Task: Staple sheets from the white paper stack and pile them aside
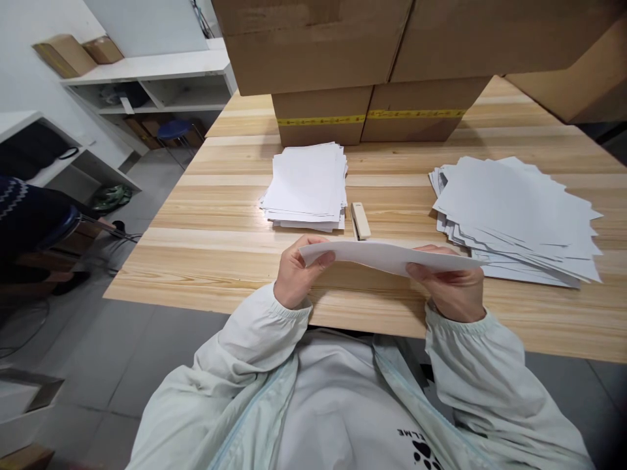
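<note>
Right now your left hand (294,274) and right hand (453,287) each pinch an end of a thin sheaf of paper (386,256) (seen nearly edge-on), held above the table's (206,261) near edge, just before the stapler (360,220).

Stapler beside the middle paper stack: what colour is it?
The stapler is cream or beige, seen in the head view.

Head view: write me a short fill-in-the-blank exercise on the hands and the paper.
1. Both hands hold a thin sheaf of ____ paper above the table edge.
2. The beige stapler lies just right of the ____ stack.
3. The fanned pile lies nearest the ____ hand.

Missing: white; neat; right
</note>
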Action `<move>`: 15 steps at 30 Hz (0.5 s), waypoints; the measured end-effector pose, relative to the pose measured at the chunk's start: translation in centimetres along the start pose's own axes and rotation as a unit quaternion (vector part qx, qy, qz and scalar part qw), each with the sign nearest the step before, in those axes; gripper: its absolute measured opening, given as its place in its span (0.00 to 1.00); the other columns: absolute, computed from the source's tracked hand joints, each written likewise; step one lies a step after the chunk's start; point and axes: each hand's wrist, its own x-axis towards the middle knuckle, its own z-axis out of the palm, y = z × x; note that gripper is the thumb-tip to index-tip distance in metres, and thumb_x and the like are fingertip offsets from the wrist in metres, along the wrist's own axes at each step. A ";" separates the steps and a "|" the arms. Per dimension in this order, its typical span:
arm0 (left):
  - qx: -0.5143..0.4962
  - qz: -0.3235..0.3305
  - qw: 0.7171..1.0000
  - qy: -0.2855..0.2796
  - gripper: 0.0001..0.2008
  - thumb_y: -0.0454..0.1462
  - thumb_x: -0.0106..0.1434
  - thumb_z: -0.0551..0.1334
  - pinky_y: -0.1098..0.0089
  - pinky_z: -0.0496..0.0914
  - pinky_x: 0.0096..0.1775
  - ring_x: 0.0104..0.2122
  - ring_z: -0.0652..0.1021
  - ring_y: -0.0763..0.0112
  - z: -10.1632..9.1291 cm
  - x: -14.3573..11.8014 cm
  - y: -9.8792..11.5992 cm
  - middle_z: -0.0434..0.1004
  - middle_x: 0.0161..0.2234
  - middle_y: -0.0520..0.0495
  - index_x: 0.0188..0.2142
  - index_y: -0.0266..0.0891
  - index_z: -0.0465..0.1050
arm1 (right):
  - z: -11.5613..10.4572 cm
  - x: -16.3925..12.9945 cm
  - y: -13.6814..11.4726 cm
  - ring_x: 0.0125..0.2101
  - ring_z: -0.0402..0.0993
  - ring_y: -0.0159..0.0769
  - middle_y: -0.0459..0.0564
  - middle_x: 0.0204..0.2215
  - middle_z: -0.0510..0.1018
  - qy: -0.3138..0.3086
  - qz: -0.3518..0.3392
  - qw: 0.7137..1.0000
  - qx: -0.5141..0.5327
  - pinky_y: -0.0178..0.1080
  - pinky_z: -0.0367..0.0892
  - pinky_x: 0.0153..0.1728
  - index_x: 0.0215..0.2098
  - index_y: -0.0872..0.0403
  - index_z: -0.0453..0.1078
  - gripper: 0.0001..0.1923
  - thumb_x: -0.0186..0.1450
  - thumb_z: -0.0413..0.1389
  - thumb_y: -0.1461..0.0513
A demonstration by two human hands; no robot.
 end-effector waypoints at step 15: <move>0.013 -0.056 0.998 -0.022 0.20 0.53 0.50 0.73 0.67 0.72 0.33 0.29 0.76 0.67 -0.5 -0.8 0.4 0.80 0.28 0.48 0.30 0.38 0.80 | -3.6 -1.5 -1.2 0.25 0.79 0.45 0.48 0.26 0.83 -0.037 0.090 0.994 -0.047 0.46 0.74 0.24 0.31 0.42 0.82 0.08 0.55 0.69 0.50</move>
